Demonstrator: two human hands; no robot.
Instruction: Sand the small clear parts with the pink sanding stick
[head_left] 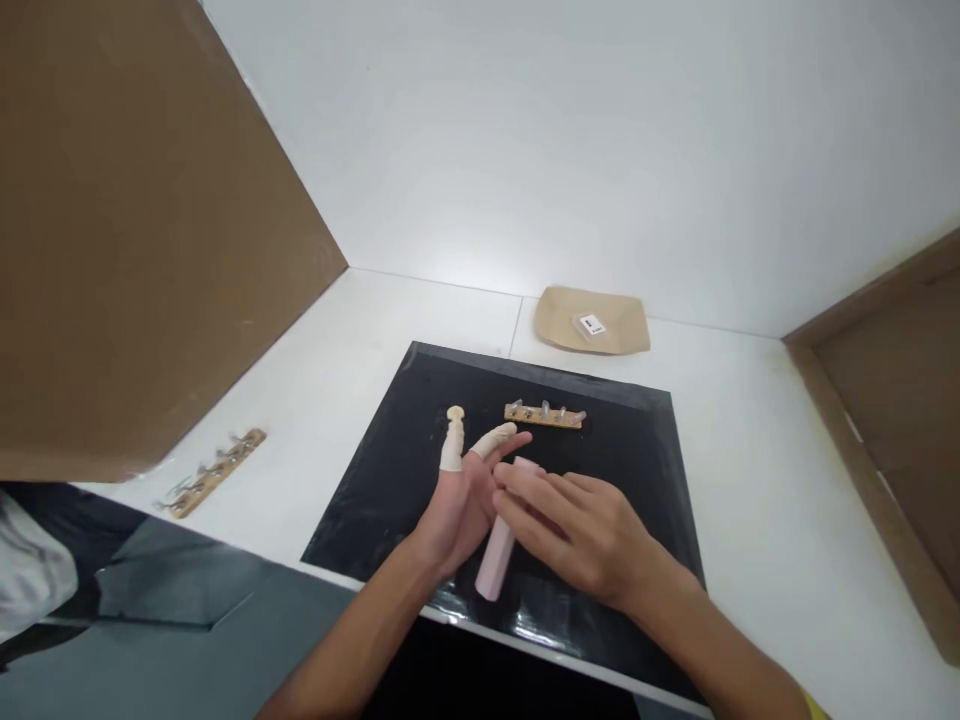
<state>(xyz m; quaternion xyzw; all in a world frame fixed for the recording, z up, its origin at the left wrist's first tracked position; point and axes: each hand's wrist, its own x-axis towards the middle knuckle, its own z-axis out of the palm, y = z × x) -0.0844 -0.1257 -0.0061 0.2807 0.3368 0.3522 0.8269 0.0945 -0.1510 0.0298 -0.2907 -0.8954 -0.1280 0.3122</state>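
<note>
My left hand is turned palm inward above a black mat, its thumb and index finger spread apart. Cream finger cots cover both: the thumb cot has a loose, bunched tip, and the index cot is wrinkled. Close beside it, my right hand has its fingers curled over a pale pink faceted stick, whose lower end points toward me. Part of the stick's middle and my left hand's lower fingers are hidden. Beyond the hands lies a wooden strip with several small shiny pieces on it.
The black mat lies on a white table. A brown paper tray at the back holds a small labelled packet. Another wooden strip with metal hooks lies at left. Brown panels stand at both sides; someone's clothing shows lower left.
</note>
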